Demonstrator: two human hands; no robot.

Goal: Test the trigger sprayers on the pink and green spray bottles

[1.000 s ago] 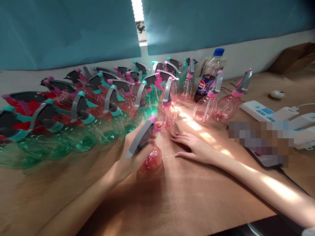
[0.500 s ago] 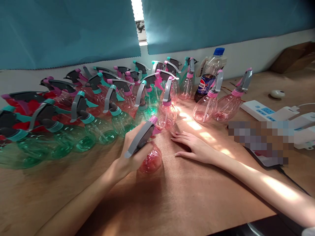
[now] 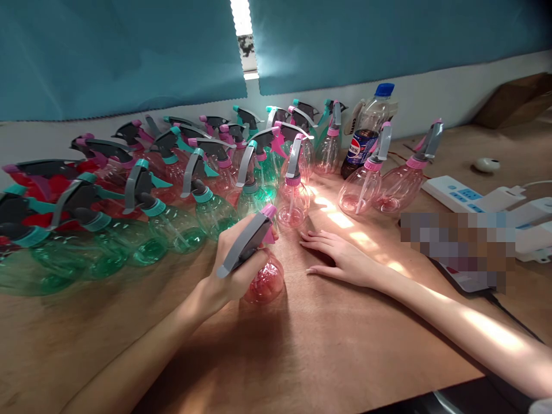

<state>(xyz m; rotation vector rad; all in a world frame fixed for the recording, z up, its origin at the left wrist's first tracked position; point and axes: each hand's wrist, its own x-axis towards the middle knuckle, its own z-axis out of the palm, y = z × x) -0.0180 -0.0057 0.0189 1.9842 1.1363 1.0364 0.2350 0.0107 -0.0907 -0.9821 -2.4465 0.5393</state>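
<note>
My left hand (image 3: 235, 267) is wrapped round the neck of a pink spray bottle (image 3: 268, 282) with a grey and pink trigger head, near the middle of the table (image 3: 345, 339). The bottle stands on the wood, and my fingers hide its neck and part of the trigger. To its right, my right hand (image 3: 338, 259) lies flat on the tabletop, fingers stretched out, holding nothing. Just beyond both hands stands another pink spray bottle (image 3: 292, 201). A green spray bottle (image 3: 215, 214) is close behind my left hand.
Several green and pink spray bottles crowd the left and back. Two pink ones, one of them this spray bottle (image 3: 360, 187), stand right of centre before a cola bottle (image 3: 366, 132). A power strip (image 3: 451, 192) with plugs and a blurred-out device (image 3: 470, 282) lie at right.
The trigger on the held spray bottle sits slightly closer to its neck, and the fingers round it have shifted a little. My right hand has stayed in place.
</note>
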